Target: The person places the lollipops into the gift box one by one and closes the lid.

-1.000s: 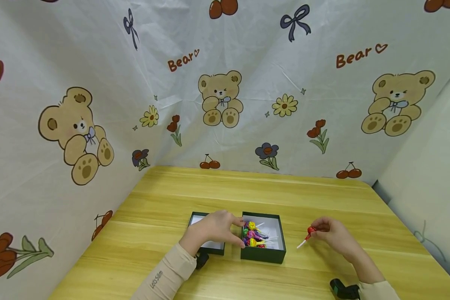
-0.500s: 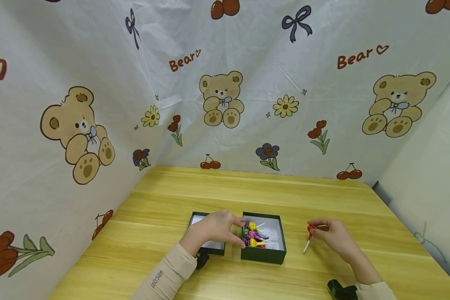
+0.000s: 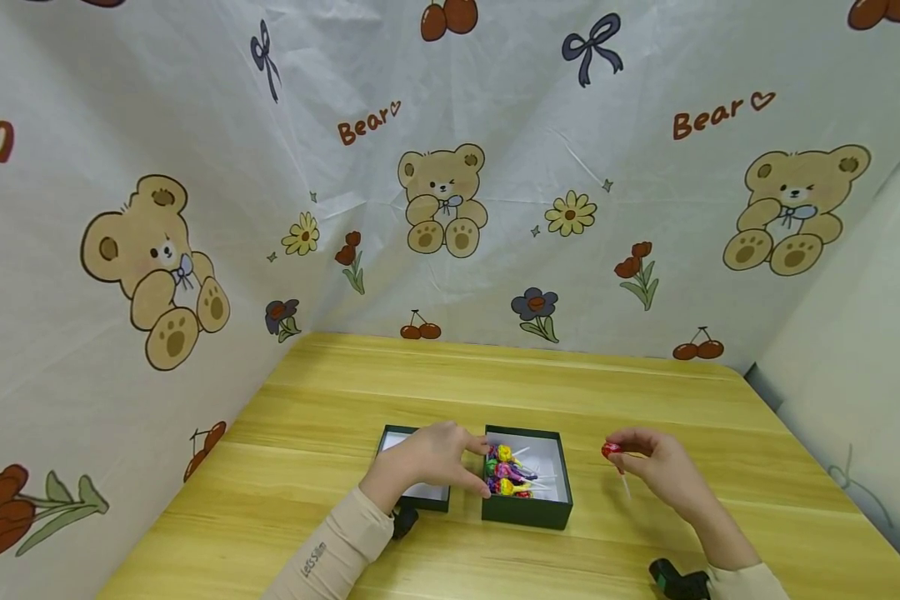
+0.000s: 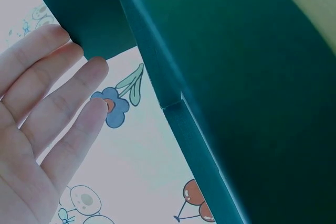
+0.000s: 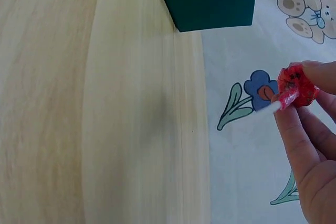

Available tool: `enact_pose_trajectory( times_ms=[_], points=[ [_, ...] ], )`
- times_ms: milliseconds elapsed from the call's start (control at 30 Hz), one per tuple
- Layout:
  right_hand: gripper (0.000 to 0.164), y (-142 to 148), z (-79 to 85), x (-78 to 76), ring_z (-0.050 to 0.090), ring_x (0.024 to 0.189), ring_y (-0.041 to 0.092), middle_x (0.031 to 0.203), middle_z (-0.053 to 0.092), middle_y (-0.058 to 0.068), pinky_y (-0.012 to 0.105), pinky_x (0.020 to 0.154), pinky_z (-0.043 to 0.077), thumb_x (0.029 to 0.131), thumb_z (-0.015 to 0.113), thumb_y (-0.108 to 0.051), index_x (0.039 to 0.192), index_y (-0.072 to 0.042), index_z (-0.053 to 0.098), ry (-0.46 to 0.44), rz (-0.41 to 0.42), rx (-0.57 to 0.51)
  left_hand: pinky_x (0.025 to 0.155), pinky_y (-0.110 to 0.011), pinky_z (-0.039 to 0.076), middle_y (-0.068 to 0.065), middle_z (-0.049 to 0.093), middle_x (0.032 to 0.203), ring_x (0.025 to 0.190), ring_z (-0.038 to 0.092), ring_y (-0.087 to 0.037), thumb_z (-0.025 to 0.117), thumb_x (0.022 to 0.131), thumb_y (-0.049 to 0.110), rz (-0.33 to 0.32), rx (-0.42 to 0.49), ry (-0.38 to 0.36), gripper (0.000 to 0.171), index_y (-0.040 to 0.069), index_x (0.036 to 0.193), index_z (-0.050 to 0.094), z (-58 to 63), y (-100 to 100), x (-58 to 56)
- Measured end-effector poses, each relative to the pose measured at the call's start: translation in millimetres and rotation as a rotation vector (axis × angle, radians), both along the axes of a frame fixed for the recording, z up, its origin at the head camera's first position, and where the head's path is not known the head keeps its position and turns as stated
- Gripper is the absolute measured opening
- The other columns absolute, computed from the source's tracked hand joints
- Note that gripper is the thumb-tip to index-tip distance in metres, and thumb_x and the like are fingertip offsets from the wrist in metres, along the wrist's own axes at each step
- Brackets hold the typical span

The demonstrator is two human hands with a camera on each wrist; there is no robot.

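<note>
My right hand (image 3: pixel 663 471) pinches a red-wrapped lollipop (image 3: pixel 612 449) by its candy head, above the wooden table. The lollipop's white stick points down towards the table in the head view. In the right wrist view the red wrapper (image 5: pixel 296 85) sits between thumb and fingers. My left hand (image 3: pixel 438 458) is at the left side of a dark green box (image 3: pixel 527 510); its thumb and fingers are spread at that wall, and the head view does not settle firm contact. Its fingers (image 4: pixel 68 124) look nearly straight in the left wrist view. Several colourful lollipops (image 3: pixel 506 471) lie inside the box, mostly along its left.
A second shallow green tray or lid (image 3: pixel 435 502) with a white inside lies left of the box, partly under my left forearm. The wooden table (image 3: pixel 457 383) ends at a bear-print cloth (image 3: pixel 480 292) behind and to the left.
My right hand has turned the lollipop, so its stick has swung from lower left to lower right. The hand has shifted slightly left. My left hand and the box stay in place.
</note>
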State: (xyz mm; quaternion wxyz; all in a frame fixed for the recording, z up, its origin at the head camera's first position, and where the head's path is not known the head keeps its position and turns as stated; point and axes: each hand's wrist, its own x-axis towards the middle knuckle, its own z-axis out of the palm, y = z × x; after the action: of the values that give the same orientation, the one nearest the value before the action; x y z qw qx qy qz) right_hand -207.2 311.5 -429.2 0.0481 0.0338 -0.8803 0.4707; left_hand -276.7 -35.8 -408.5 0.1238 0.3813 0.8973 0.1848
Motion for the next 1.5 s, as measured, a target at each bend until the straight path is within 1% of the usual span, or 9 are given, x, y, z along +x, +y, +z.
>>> enact_pose_trajectory(
  times_ms=[233,333,433,600,767,933,1133,1300,1500],
  points=[
    [0.028,-4.9,4.5,-0.1,0.067,0.091,-0.002,0.109,0.073,0.02,0.02,0.077,0.056,0.093,0.069,-0.007,0.117,0.008,0.067,0.025,0.052,-0.002,0.043,-0.022,0.026,0.006,0.052,0.15,0.042,0.013,-0.007,0.079,0.082,0.05,0.0,0.012,-0.006,0.063,0.02,0.135,0.065,0.0,-1.4,1.0],
    [0.027,-8.6,7.5,0.2,0.067,0.092,-0.002,0.11,0.072,0.02,0.02,0.077,0.056,0.092,0.069,-0.005,0.116,0.008,0.067,0.031,0.081,0.009,0.043,-0.022,0.027,0.006,0.053,0.15,0.042,0.013,-0.007,0.079,0.082,0.051,0.002,0.014,-0.011,0.063,0.02,0.136,0.065,-0.3,-1.6,1.2],
    [0.026,-14.0,10.6,0.0,0.067,0.092,0.0,0.11,0.071,0.02,0.022,0.075,0.057,0.091,0.071,-0.002,0.114,0.007,0.067,0.031,0.093,-0.006,0.043,-0.022,0.027,0.006,0.053,0.149,0.041,0.014,-0.007,0.079,0.082,0.051,0.003,0.015,-0.013,0.064,0.02,0.136,0.065,0.1,-1.9,1.6],
    [0.024,-24.0,14.5,-2.0,0.067,0.095,0.006,0.112,0.069,0.022,0.023,0.076,0.058,0.089,0.072,0.001,0.111,0.006,0.069,0.044,0.12,-0.028,0.043,-0.022,0.026,0.007,0.053,0.149,0.042,0.014,-0.007,0.079,0.082,0.051,0.006,0.014,-0.007,0.064,0.02,0.136,0.065,0.9,-2.2,2.3],
    [0.02,-32.3,15.6,-3.4,0.069,0.098,0.015,0.116,0.067,0.023,0.024,0.077,0.058,0.088,0.073,0.001,0.108,0.003,0.072,0.097,0.152,0.0,0.043,-0.022,0.027,0.006,0.053,0.149,0.042,0.013,-0.007,0.079,0.082,0.051,0.007,0.017,-0.004,0.064,0.02,0.136,0.065,0.5,-2.1,2.3],
    [0.018,-40.3,18.2,-4.2,0.07,0.098,0.021,0.111,0.069,0.019,0.027,0.08,0.059,0.088,0.072,0.003,0.106,0.001,0.073,0.119,0.18,0.009,0.043,-0.022,0.026,0.005,0.053,0.15,0.042,0.013,-0.007,0.079,0.082,0.05,0.002,0.023,-0.008,0.063,0.02,0.136,0.065,0.8,-2.1,2.4],
    [0.018,-49.2,19.4,-6.2,0.068,0.097,0.017,0.109,0.07,0.019,0.025,0.08,0.058,0.087,0.072,0.006,0.104,0.001,0.073,0.135,0.181,-0.025,0.042,-0.022,0.026,0.005,0.052,0.15,0.041,0.014,-0.007,0.079,0.082,0.049,0.004,0.023,-0.014,0.063,0.019,0.136,0.065,2.8,-1.5,2.4],
    [0.019,-56.9,19.7,-6.8,0.069,0.097,0.013,0.109,0.07,0.02,0.025,0.081,0.058,0.086,0.071,0.007,0.104,0.001,0.073,0.157,0.205,-0.052,0.044,-0.023,0.027,0.003,0.052,0.151,0.043,0.012,-0.007,0.079,0.082,0.049,-0.007,0.016,0.003,0.063,0.019,0.135,0.065,2.2,-1.0,2.0],
    [0.019,-66.2,21.0,-8.9,0.07,0.098,0.019,0.109,0.07,0.019,0.025,0.082,0.058,0.087,0.071,0.006,0.104,0.0,0.073,0.158,0.233,-0.058,0.043,-0.022,0.026,0.001,0.052,0.15,0.042,0.012,-0.008,0.079,0.083,0.049,-0.015,0.019,-0.001,0.062,0.018,0.135,0.066,0.8,-0.7,1.5]
  ],
)
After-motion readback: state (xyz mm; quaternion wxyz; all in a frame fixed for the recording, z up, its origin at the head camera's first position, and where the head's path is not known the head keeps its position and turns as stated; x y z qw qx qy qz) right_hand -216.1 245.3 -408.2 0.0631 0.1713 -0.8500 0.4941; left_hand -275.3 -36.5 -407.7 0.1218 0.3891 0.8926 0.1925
